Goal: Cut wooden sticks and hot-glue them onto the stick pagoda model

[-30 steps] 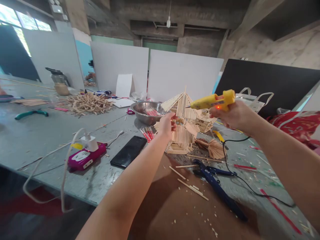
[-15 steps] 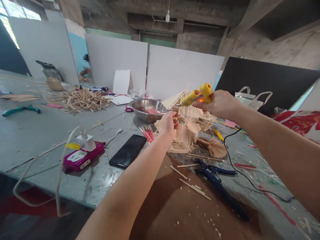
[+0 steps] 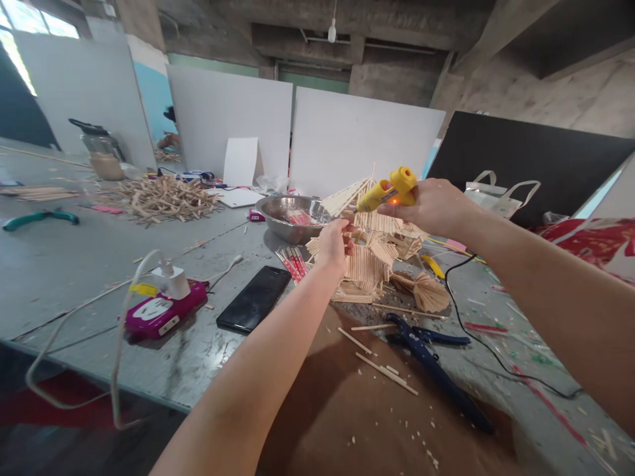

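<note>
My right hand (image 3: 436,205) is closed round a yellow hot glue gun (image 3: 387,190) with an orange light on its side. The gun's nozzle points down and left, just above my left hand. My left hand (image 3: 335,246) is at the left side of a small house model (image 3: 364,264) built of thin wooden sticks. Its fingers are bent and pressed together at the model; what they pinch is hidden. A slanted stick roof (image 3: 347,198) rises behind the hands. A brown fan-shaped piece (image 3: 429,294) lies at the model's right foot.
A steel bowl (image 3: 292,228) stands behind my left hand. Nearer are a black phone (image 3: 254,299), a purple power strip (image 3: 163,311) with cables, and navy pliers (image 3: 436,370). A heap of wood sticks (image 3: 169,198) lies back left. The gun's black cord (image 3: 449,284) trails right.
The glue gun and my right hand have shifted slightly left and down. My left hand stays at the model.
</note>
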Demonstrator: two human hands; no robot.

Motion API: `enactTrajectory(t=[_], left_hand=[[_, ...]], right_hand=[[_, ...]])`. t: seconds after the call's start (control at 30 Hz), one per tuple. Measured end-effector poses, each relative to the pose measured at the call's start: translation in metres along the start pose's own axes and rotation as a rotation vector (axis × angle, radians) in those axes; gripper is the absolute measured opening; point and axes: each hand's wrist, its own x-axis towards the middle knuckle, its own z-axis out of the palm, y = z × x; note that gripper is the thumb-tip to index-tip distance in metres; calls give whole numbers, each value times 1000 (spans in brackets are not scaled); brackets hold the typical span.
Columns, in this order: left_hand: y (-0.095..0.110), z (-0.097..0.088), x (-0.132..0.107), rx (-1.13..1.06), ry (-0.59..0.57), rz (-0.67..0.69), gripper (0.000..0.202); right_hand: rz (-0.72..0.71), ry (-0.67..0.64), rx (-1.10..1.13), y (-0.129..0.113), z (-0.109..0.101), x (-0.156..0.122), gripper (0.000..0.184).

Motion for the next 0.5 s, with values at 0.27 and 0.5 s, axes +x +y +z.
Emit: enactTrajectory(t=[0.27, 0.5], left_hand=[[2, 0, -1, -26, -9, -8, 12], [2, 0, -1, -10, -14, 5, 12]], right_hand=[[15, -18, -1, -3, -4, -2, 52], [-15, 9, -77, -2, -7, -2, 58]])
